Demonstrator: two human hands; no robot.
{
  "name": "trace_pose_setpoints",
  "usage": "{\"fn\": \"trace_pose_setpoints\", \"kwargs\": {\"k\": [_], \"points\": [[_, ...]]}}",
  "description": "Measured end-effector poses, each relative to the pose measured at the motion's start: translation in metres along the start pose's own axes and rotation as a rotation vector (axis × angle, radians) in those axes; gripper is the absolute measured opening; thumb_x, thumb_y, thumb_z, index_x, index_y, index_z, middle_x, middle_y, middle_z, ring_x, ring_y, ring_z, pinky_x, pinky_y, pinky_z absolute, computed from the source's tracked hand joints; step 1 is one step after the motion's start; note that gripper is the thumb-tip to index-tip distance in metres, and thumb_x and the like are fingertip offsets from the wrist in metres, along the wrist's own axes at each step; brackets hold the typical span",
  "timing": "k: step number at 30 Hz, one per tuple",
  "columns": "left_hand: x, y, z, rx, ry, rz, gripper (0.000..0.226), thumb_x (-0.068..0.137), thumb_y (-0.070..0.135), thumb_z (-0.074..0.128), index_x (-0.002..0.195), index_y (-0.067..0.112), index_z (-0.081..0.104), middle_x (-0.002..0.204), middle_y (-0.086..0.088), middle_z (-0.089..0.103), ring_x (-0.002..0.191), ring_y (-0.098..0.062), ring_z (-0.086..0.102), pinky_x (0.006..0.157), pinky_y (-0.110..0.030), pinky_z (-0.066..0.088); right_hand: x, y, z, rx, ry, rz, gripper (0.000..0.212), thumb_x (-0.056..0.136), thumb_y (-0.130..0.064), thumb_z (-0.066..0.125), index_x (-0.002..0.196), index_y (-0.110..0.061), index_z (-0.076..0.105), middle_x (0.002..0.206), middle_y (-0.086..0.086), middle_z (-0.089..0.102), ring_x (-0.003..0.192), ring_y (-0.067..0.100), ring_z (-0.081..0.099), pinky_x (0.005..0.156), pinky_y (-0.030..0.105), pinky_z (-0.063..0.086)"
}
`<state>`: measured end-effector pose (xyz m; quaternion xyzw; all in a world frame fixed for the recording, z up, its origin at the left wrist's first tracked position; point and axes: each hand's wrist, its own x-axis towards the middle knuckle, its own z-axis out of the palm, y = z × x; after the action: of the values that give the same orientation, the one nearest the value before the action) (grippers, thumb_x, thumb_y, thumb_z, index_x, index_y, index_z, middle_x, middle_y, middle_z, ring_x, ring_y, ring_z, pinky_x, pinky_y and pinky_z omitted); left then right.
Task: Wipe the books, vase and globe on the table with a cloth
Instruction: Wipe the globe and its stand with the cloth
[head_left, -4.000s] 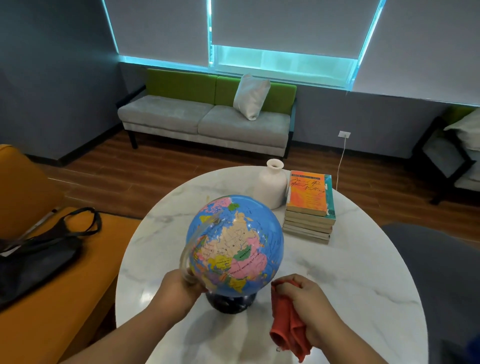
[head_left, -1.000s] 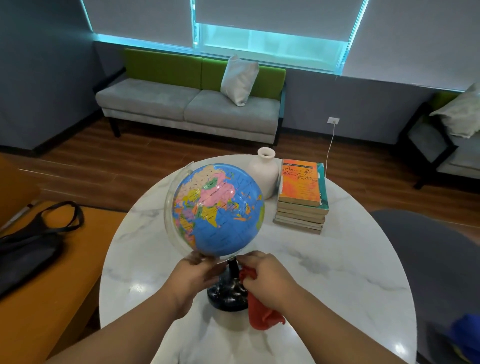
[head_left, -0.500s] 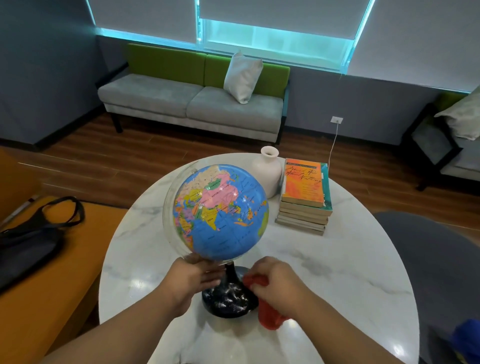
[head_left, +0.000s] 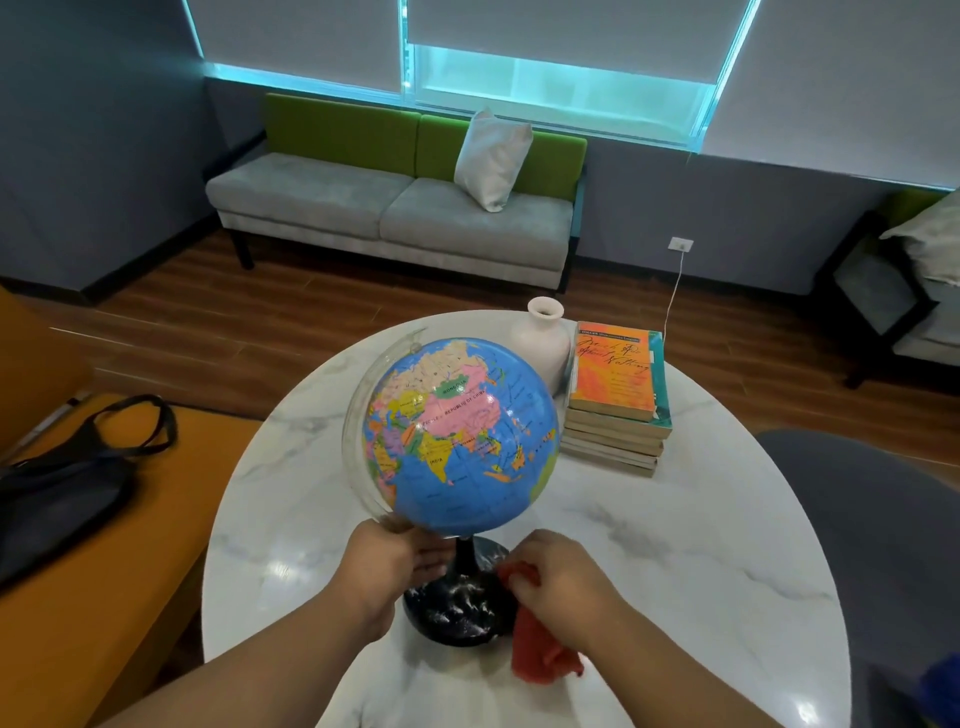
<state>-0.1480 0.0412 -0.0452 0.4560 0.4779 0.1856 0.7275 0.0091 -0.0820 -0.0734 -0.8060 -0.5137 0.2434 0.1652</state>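
On a round marble table (head_left: 701, 545), the left hand (head_left: 387, 564) steadies the globe (head_left: 462, 436) from below while the right hand (head_left: 558, 584) presses a red cloth (head_left: 540, 657) against its black base (head_left: 457, 603). A white vase (head_left: 543, 340) and stacked books (head_left: 615, 400) stand behind.
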Motion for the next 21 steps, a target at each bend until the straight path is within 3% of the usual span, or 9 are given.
{"fn": "trace_pose_setpoints", "kwargs": {"k": [2,6,12,16,21], "points": [[0.0,0.0,0.0,0.005,-0.006,-0.002,0.012,0.09,-0.005,0.055,0.094,0.001,0.064,0.086,-0.023,0.073,0.081,-0.033,0.071,0.062,-0.029,0.059,0.0,0.008,-0.004,-0.051,0.015,0.038,0.029,0.085,-0.026,0.054,0.107,-0.03,0.072,0.11,-0.001,0.06,0.106,0.017,0.055,0.09,0.027,0.045],[-0.003,0.001,-0.002,-0.003,-0.027,0.009,0.011,0.089,-0.007,0.056,0.09,0.0,0.064,0.081,-0.022,0.073,0.075,-0.031,0.071,0.061,-0.029,0.059,-0.007,-0.005,0.005,0.015,-0.042,-0.079,0.036,0.076,-0.03,0.048,0.101,-0.027,0.074,0.105,-0.001,0.062,0.102,0.015,0.056,0.09,0.027,0.045],[-0.005,-0.003,-0.002,-0.02,-0.012,0.022,0.013,0.089,-0.008,0.057,0.098,-0.003,0.064,0.085,-0.024,0.072,0.078,-0.034,0.071,0.06,-0.029,0.06,-0.008,0.008,0.0,-0.01,0.031,0.017,0.029,0.082,-0.028,0.053,0.104,-0.028,0.072,0.109,-0.004,0.061,0.106,0.015,0.054,0.091,0.026,0.044],[-0.005,-0.002,-0.002,-0.017,-0.013,0.026,0.013,0.089,-0.009,0.056,0.096,-0.003,0.064,0.087,-0.026,0.071,0.079,-0.034,0.07,0.063,-0.03,0.06,-0.016,-0.006,0.007,0.045,-0.066,-0.07,0.036,0.076,-0.029,0.049,0.103,-0.031,0.073,0.107,-0.008,0.062,0.105,0.01,0.053,0.094,0.024,0.043],[-0.006,-0.004,0.002,-0.02,0.0,0.03,0.012,0.088,-0.006,0.059,0.093,0.003,0.065,0.086,-0.022,0.073,0.079,-0.032,0.07,0.067,-0.032,0.059,-0.023,0.005,0.005,0.074,0.088,0.016,0.026,0.083,-0.019,0.058,0.101,-0.029,0.074,0.099,-0.014,0.057,0.103,0.009,0.054,0.093,0.022,0.043]]}}
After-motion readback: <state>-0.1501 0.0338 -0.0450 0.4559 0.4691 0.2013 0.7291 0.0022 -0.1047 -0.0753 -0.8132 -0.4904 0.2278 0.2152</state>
